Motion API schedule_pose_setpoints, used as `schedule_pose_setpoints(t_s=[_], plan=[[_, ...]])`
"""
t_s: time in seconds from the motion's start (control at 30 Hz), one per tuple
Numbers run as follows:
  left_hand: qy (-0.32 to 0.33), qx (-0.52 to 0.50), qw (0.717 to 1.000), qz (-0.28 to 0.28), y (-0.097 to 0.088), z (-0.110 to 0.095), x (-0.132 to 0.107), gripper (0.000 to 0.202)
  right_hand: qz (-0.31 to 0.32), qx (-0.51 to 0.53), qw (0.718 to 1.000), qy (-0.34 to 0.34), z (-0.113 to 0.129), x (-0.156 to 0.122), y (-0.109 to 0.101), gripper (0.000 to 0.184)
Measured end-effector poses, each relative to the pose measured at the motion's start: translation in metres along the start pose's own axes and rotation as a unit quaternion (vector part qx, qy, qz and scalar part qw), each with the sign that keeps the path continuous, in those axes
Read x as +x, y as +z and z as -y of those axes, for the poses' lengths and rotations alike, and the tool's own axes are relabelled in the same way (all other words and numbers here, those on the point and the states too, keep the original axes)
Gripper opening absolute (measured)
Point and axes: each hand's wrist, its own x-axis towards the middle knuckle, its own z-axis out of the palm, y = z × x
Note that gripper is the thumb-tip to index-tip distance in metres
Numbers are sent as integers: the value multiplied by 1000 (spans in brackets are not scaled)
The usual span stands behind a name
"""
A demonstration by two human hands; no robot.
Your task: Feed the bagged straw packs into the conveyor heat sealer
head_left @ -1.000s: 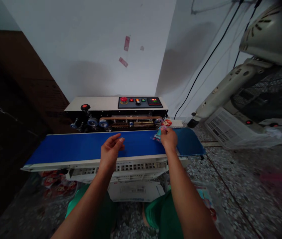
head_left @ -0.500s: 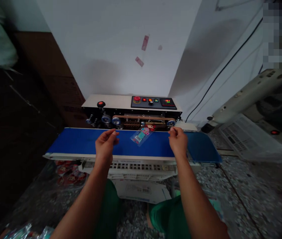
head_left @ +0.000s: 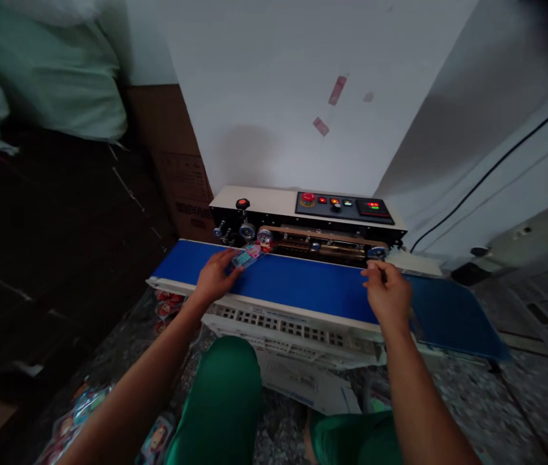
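A clear plastic packet (head_left: 245, 257) with a teal and pink card and a red figure at its top lies slanted on the blue conveyor belt (head_left: 297, 284). Its top end is against the rollers of the band sealer (head_left: 259, 199). My left hand (head_left: 216, 276) is at the packet's left edge, thumb and fingers apart; whether it touches the packet I cannot tell. Over the belt's right part, by the sealer's right-hand wheel, is my right hand (head_left: 388, 292). Its fingers are curled into a pinch, and nothing shows between them.
The control panel (head_left: 345, 208) with a red stop button and lit display tops the sealer. A white plastic crate (head_left: 274, 329) sits below the belt. More packets (head_left: 157, 439) lie on the floor at lower left. Cardboard boxes (head_left: 170, 161) and pale green sacks (head_left: 55, 71) stand at left.
The packet has travelled left along the belt to the left wheel. My left hand has opened and come to its side. My right hand stays near the sealer's right end. The view has turned left.
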Motion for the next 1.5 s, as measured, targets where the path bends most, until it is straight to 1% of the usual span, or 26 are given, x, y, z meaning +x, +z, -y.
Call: schedule_pose_setpoints(t_s=[0.03, 0.07, 0.1, 0.2, 0.3, 0.4, 0.47, 0.5, 0.53, 0.57, 0.6, 0.63, 0.67, 0.73, 0.77, 0.8, 0.87, 0.93, 1.0, 1.07, 1.17, 1.23, 1.27, 1.3, 1.37, 1.5], plan=[[11, 31, 999, 35, -1, 7, 1, 41, 1, -3, 1000, -5, 1, -1, 0, 35], [5, 58, 997, 53, -3, 14, 3, 38, 1, -7, 1000, -10, 2, -1, 1, 35], [-11, 75, 996, 55, -7, 22, 6, 34, 2, -11, 1000, -14, 2, -2, 1, 35], [-67, 94, 993, 27, -24, 44, 12, 23, 11, -14, 1000, -21, 5, -2, -1, 35], [-120, 94, 988, -3, -50, 59, 11, 15, 19, -6, 1000, -19, 11, -5, -1, 35], [-161, 64, 984, -37, -70, 55, -1, 17, 37, 21, 999, -25, 26, -15, 6, 34], [-168, 15, 985, -46, -71, 37, -12, 24, 95, 72, 993, -24, 43, -30, 16, 35], [-167, -41, 984, -45, -66, 23, -18, 27, 141, 106, 984, -19, 53, -39, 22, 36], [-180, -209, 960, -41, -58, 7, -24, 28, 198, 148, 969, -12, 64, -50, 29, 38], [-190, -356, 914, -32, -49, -12, -29, 28, 257, 190, 947, -5, 74, -61, 35, 40], [-196, -463, 864, -9, -38, -31, -33, 27, 310, 223, 924, 6, 84, -71, 40, 42], [-200, -537, 819, 12, -28, -51, -37, 24, 339, 255, 905, 21, 93, -81, 45, 44], [-200, -587, 784, 35, -18, -69, -40, 22, 358, 286, 889, 29, 99, -88, 48, 44], [-198, -635, 743, 79, -2, -100, -44, 21, 354, 341, 870, 33, 106, -98, 52, 38], [-198, -643, 734, 92, 3, -111, -45, 22, 336, 360, 870, 33, 106, -99, 52, 35], [-201, -638, 736, 101, 8, -119, -45, 25, 312, 371, 874, 32, 105, -99, 52, 32], [-217, -596, 765, 108, 15, -128, -46, 34, 254, 369, 894, 34, 97, -93, 50, 29], [-246, -532, 802, 112, 22, -129, -47, 45, 201, 347, 915, 38, 86, -81, 45, 30], [-273, -481, 824, 123, 31, -126, -51, 53, 152, 316, 935, 44, 71, -64, 37, 32], [-285, -454, 832, 143, 40, -123, -56, 54, 93, 270, 957, 48, 51, -43, 22, 36], [-277, -432, 841, 173, 50, -122, -61, 53, -36, 161, 985, 51, 12, -12, -8, 41], [-266, -426, 845, 183, 53, -123, -62, 52, -111, 79, 989, 64, -15, 3, -27, 42], [-264, -424, 846, 185, 53, -123, -62, 52, -129, 36, 988, 76, -26, 8, -35, 42], [-265, -422, 847, 186, 52, -124, -61, 52, -136, -5, 987, 90, -35, 11, -41, 41], [-269, -420, 846, 189, 52, -125, -60, 51, -118, -84, 983, 117, -44, 13, -48, 38], [-257, -407, 853, 199, 50, -126, -62, 49, -59, -195, 969, 137, -38, 12, -43, 33]])
